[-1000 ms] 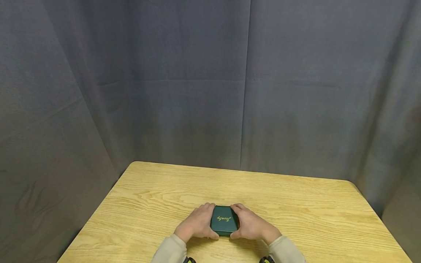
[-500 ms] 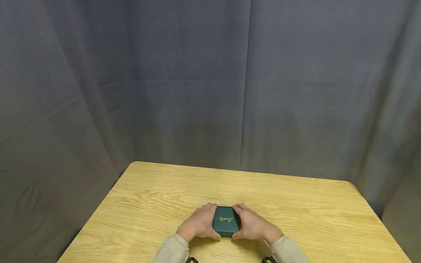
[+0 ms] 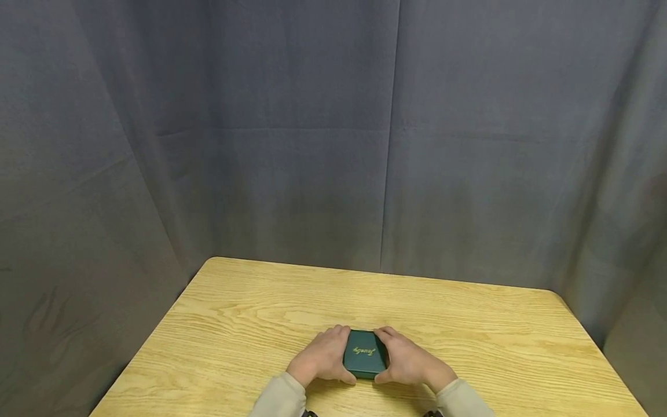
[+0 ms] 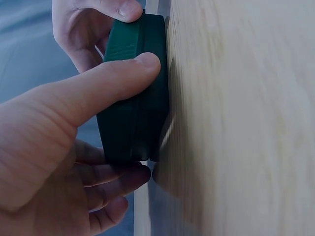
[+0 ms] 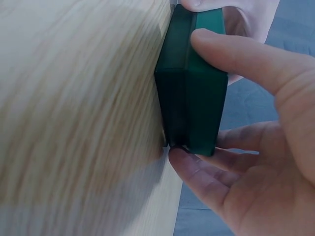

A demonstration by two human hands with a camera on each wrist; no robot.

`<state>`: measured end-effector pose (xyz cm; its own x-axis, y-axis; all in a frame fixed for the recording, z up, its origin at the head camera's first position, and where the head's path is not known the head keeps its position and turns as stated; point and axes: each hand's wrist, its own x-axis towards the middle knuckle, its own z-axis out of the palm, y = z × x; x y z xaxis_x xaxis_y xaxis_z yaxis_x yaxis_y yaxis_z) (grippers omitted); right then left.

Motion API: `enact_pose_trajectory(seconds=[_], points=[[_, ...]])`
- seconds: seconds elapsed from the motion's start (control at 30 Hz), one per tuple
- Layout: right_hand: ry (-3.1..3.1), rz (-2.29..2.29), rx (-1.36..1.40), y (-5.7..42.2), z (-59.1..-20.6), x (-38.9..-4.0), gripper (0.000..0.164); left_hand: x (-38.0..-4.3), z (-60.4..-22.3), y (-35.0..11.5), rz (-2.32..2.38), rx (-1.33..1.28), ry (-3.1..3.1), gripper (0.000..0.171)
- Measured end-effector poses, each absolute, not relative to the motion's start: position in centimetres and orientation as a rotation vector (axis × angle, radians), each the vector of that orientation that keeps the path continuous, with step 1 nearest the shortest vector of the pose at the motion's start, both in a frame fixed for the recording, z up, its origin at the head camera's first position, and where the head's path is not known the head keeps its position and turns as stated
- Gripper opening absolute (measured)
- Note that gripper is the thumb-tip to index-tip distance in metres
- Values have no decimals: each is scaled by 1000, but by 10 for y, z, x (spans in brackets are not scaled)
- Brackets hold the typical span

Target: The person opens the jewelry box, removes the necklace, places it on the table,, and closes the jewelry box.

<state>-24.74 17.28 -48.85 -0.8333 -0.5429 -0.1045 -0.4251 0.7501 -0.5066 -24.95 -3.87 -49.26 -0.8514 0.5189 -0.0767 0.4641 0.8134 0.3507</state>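
A small dark green jewelry box (image 3: 365, 360), its lid closed, shows gold lettering that reads upside down in the head view. From its left side my left hand (image 3: 324, 354) grips it, thumb on the near face and fingers round the far edge. My right hand (image 3: 410, 360) holds the opposite side in the same way. The left wrist view has the left thumb lying across the seam of the box (image 4: 133, 118). In the right wrist view the right thumb presses the near face of the box (image 5: 204, 98). Whether its underside touches the table cannot be told.
The light wood-grain table (image 3: 250, 301) has rounded far corners. Grey curtains (image 3: 302, 174) hang behind it and along both sides. Beige sleeves (image 3: 281, 397) cover both forearms.
Both hands and the jewelry box between them have shifted slightly to the right in the head view. The grip looks the same, and the lid stays closed.
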Motion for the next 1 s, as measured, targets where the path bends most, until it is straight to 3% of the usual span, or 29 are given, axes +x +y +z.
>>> enact_pose_trajectory(seconds=[1.0], points=[[2719,-706,-782,193,-484,-239,90,-247,-496,-16,396,788,2837,93]])
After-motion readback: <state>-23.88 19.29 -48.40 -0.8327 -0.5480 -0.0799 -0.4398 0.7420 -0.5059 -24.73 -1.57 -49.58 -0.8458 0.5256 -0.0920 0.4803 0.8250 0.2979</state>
